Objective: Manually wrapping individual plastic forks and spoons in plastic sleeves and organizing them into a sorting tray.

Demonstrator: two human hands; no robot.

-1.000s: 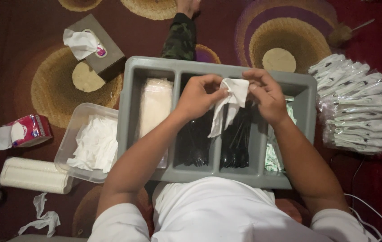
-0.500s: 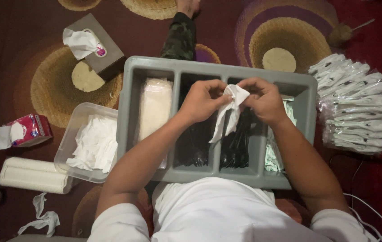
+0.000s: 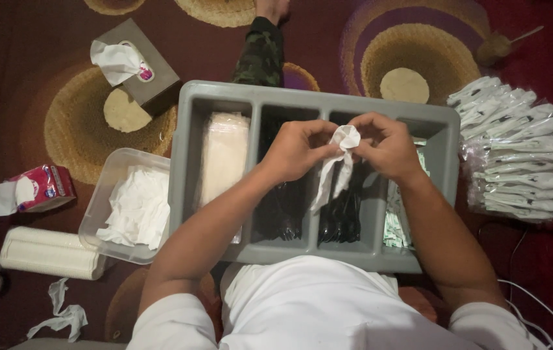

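Observation:
Both my hands hold one white paper napkin [image 3: 336, 167] above a grey divided tray [image 3: 224, 94]. My left hand [image 3: 299, 150] pinches its top from the left, my right hand [image 3: 383, 146] from the right, and the napkin hangs down, bunched narrow. Under it, the tray's two middle compartments hold black plastic cutlery [image 3: 344, 214]. The left compartment holds a wrapped stack of pale napkins [image 3: 224, 155], the right one small green-and-white sachets [image 3: 394, 223].
A clear tub of white napkins [image 3: 135, 206] sits left of the tray. Two tissue boxes [image 3: 135, 65] [image 3: 36, 189], a white roll pack [image 3: 49, 254] and a crumpled tissue [image 3: 61, 317] lie on the patterned carpet. Wrapped cutlery packs [image 3: 516, 152] pile up at right. Someone's camouflage-clad leg [image 3: 262, 52] lies beyond.
My hands have drawn closer together and gathered the napkin, which was spread wider a second ago and now hangs as a narrow twisted strip.

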